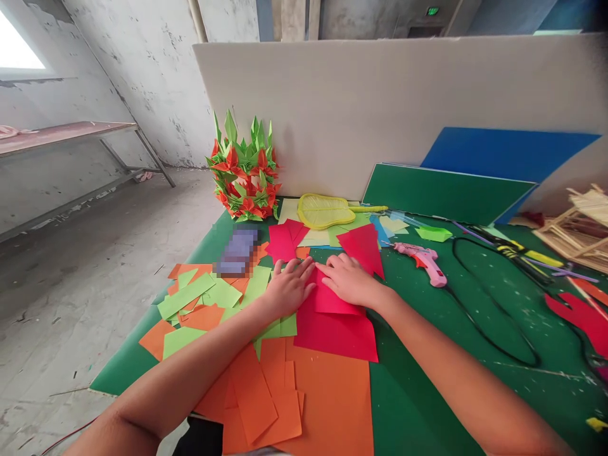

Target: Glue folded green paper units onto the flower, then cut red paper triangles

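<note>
My left hand [289,288] lies with its fingers stretched out at the left edge of a red sheet of paper [332,303]. My right hand [346,278] rests flat on the same sheet, fingers extended toward the left hand. That sheet seems to be folded; its front edge lies over more red paper [337,339]. Beneath are orange sheets [337,392]. Green paper strips [187,296] and orange pieces lie beside my left forearm. Other red pieces [363,247] sit just beyond my hands. What is under my palms is hidden.
A pink glue gun [425,259] with a black cord lies on the green table [418,380] at right. Behind are a yellow fly swatter [327,211], a green and orange folded-paper ornament [247,171], a blurred rectangular object [239,252] and leaning boards [446,193].
</note>
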A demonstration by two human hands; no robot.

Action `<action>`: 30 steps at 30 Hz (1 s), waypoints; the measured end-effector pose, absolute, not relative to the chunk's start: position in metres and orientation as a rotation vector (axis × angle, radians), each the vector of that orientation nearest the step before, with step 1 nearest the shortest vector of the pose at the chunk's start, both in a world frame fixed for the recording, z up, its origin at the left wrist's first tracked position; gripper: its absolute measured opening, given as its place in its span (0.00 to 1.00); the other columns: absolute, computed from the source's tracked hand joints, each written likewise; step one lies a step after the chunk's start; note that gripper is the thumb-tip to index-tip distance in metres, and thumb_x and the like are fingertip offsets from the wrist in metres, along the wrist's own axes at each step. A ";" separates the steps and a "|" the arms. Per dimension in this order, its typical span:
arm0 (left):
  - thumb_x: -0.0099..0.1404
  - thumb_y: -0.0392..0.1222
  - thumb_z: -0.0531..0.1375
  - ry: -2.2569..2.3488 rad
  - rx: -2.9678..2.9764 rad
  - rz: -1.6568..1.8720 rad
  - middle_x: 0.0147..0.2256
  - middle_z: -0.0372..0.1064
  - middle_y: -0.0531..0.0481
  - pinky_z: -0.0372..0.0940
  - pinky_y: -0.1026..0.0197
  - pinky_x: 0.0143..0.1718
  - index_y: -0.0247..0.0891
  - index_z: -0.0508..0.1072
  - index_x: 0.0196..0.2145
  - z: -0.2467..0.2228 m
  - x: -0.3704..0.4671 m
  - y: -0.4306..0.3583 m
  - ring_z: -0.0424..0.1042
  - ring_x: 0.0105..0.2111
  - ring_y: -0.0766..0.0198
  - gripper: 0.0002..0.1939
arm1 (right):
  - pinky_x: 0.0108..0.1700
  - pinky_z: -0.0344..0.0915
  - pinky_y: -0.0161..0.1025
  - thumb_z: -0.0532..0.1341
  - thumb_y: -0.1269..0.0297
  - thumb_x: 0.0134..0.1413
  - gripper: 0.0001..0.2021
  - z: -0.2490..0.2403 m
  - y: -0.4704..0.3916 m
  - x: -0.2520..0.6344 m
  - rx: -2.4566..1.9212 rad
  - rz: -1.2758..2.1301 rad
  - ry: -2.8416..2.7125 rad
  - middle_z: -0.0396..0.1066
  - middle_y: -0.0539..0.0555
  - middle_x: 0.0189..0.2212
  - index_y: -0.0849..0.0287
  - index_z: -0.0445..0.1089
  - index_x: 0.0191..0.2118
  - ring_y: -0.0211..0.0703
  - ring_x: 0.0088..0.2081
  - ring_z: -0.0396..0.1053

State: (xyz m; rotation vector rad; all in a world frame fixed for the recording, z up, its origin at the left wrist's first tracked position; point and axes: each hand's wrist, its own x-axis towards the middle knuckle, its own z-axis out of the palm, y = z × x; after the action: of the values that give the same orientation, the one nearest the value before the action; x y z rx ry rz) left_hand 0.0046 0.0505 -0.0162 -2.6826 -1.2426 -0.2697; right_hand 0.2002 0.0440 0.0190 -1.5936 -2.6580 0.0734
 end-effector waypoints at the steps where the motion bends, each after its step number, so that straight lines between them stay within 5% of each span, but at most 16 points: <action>1: 0.73 0.49 0.44 -1.242 -2.680 -0.263 0.63 0.55 0.48 0.51 0.41 0.56 0.41 0.58 0.63 -0.016 0.005 0.050 0.59 0.56 0.49 0.25 | 0.48 0.58 0.47 0.51 0.62 0.65 0.21 0.017 0.046 0.199 -1.588 0.056 -2.661 0.67 0.61 0.45 0.58 0.61 0.61 0.53 0.47 0.60; 13: 0.73 0.48 0.43 -1.272 -2.679 -0.234 0.63 0.55 0.50 0.49 0.42 0.58 0.43 0.60 0.62 -0.014 0.006 0.051 0.59 0.56 0.50 0.24 | 0.42 0.52 0.45 0.49 0.69 0.65 0.18 0.011 0.012 0.219 -1.482 -0.280 -2.668 0.67 0.61 0.44 0.55 0.69 0.54 0.52 0.46 0.59; 23: 0.71 0.46 0.46 -1.260 -2.756 -0.290 0.62 0.58 0.46 0.51 0.43 0.54 0.42 0.61 0.61 -0.009 0.003 0.055 0.60 0.54 0.49 0.23 | 0.41 0.56 0.42 0.53 0.72 0.59 0.13 0.026 -0.028 0.255 -1.300 0.168 -2.564 0.67 0.54 0.32 0.56 0.76 0.38 0.44 0.38 0.61; 30: 0.70 0.48 0.49 -1.260 -2.765 -0.338 0.60 0.61 0.46 0.52 0.44 0.53 0.45 0.63 0.60 -0.007 0.002 0.058 0.61 0.54 0.48 0.22 | 0.39 0.55 0.42 0.54 0.76 0.51 0.11 0.028 -0.027 0.261 -1.258 0.285 -2.542 0.65 0.52 0.25 0.58 0.70 0.24 0.42 0.34 0.60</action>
State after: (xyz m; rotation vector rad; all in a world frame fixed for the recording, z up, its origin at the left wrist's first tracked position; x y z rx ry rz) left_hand 0.0022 0.0583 -0.0072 -2.7653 -1.2598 -0.3383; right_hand 0.2607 -0.0266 0.0282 -1.2577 -2.5421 0.2846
